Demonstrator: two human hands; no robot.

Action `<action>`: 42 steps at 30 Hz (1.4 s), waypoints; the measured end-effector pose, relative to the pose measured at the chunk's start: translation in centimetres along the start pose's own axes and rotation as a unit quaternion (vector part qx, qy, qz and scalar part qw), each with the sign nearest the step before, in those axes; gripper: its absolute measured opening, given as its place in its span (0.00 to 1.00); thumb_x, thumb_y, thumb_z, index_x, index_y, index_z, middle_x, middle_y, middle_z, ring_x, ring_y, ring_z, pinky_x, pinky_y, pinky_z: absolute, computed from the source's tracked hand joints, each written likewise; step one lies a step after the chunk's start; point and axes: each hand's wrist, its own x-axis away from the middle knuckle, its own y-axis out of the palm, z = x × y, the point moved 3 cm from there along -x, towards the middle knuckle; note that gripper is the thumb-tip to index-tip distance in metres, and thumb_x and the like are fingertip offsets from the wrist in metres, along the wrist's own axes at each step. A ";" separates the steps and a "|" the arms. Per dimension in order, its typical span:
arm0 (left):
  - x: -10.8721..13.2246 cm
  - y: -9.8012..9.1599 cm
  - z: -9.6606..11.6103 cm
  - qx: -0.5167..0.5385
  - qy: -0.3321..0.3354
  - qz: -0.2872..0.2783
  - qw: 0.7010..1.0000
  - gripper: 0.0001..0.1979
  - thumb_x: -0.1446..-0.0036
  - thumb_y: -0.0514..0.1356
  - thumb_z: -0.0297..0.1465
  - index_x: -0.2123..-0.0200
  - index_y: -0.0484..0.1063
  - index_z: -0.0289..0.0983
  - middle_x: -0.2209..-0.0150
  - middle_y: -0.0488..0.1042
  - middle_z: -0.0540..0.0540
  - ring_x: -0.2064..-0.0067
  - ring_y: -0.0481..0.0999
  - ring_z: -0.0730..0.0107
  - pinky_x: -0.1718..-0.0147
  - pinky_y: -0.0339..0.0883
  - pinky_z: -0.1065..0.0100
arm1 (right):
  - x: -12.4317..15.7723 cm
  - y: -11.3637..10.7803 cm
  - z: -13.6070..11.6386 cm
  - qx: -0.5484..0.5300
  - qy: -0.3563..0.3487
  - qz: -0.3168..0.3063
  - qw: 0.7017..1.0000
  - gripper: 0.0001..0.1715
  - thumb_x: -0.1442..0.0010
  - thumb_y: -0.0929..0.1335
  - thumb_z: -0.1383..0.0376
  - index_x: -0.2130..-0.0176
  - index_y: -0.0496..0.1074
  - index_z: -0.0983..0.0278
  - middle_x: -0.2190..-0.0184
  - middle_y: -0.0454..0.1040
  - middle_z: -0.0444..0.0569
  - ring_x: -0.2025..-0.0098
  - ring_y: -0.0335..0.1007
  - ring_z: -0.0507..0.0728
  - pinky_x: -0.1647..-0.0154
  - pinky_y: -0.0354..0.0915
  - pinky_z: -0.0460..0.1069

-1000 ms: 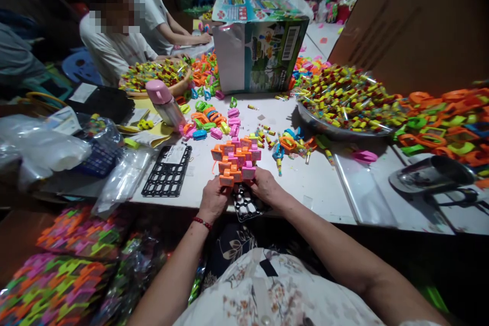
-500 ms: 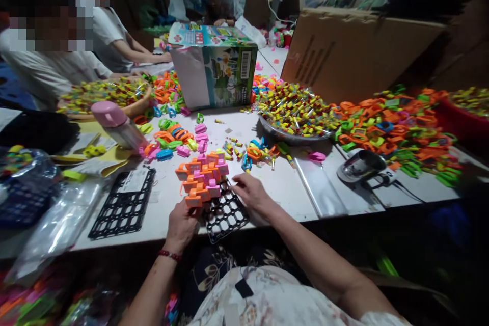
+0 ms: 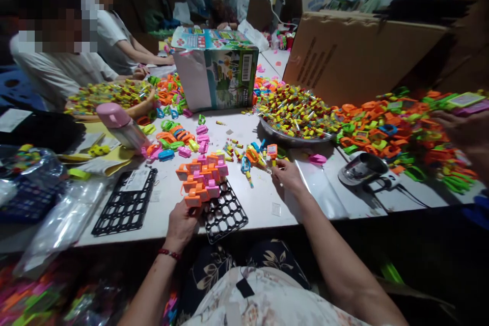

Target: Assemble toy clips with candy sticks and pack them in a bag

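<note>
A black grid tray [image 3: 228, 214] lies at the table's front edge, its far left part filled with rows of orange and pink toy watches [image 3: 202, 175]. My left hand [image 3: 184, 221] is closed at the tray's left edge, with its fingertips partly hidden behind the nearest orange watches. To the right of the tray, my right hand [image 3: 287, 177] pinches an orange toy watch [image 3: 271, 151] with a yellow piece below its face. Small yellow-and-red tubes [image 3: 234, 148] and a few loose watches lie just beyond my right hand.
A metal bowl of yellow-red tubes [image 3: 294, 135] stands ahead, a heap of watches [image 3: 385, 127] and a mug [image 3: 361, 169] to the right. Another black tray [image 3: 126, 209] and a pink-capped bottle [image 3: 122, 125] are left. A co-worker's hand [image 3: 464, 130] holds watches at far right.
My right hand has moved right and away from the tray, and now pinches an orange watch. My left hand stays at the tray. Another person's hand has appeared at far right.
</note>
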 end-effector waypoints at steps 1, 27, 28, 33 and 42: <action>0.0 0.0 0.1 0.001 -0.002 -0.001 1.000 0.17 0.42 0.58 0.44 0.63 0.80 0.39 0.61 0.81 0.46 0.59 0.77 0.59 0.60 0.68 0.66 | 0.6 0.5 -0.4 -0.025 0.005 -0.008 1.000 0.15 0.43 0.65 0.58 0.61 0.73 0.65 0.73 0.75 0.47 0.74 0.70 0.53 0.73 0.65 0.46; 0.4 -0.2 1.5 0.002 0.018 -0.003 1.000 0.12 0.40 0.57 0.37 0.64 0.81 0.40 0.62 0.80 0.45 0.59 0.76 0.63 0.57 0.68 0.66 | 6.3 11.4 -9.5 0.056 -0.193 -0.270 0.942 0.11 0.43 0.65 0.74 0.70 0.75 0.63 0.70 0.76 0.46 0.68 0.69 0.53 0.67 0.59 0.44; 0.4 -0.2 1.4 0.003 0.020 -0.004 1.000 0.13 0.40 0.57 0.37 0.64 0.81 0.40 0.62 0.80 0.45 0.59 0.76 0.62 0.57 0.68 0.65 | 6.4 11.5 -9.6 0.057 -0.192 -0.269 0.942 0.11 0.43 0.65 0.74 0.70 0.75 0.64 0.70 0.76 0.46 0.68 0.69 0.53 0.67 0.60 0.44; 0.2 -0.3 1.4 0.016 0.023 -0.002 1.000 0.14 0.41 0.57 0.40 0.64 0.81 0.40 0.62 0.81 0.46 0.59 0.77 0.62 0.59 0.68 0.66 | 6.6 10.9 -9.0 0.051 -0.198 -0.266 0.942 0.10 0.40 0.66 0.73 0.67 0.76 0.63 0.67 0.76 0.45 0.65 0.70 0.52 0.63 0.62 0.44; 0.1 -0.3 1.4 0.014 0.036 0.005 0.999 0.15 0.41 0.57 0.41 0.63 0.81 0.41 0.62 0.81 0.47 0.60 0.77 0.62 0.61 0.67 0.67 | 1.9 1.7 -2.8 0.281 -0.092 -0.030 0.955 0.11 0.37 0.67 0.66 0.56 0.72 0.68 0.53 0.70 0.61 0.58 0.68 0.61 0.58 0.63 0.52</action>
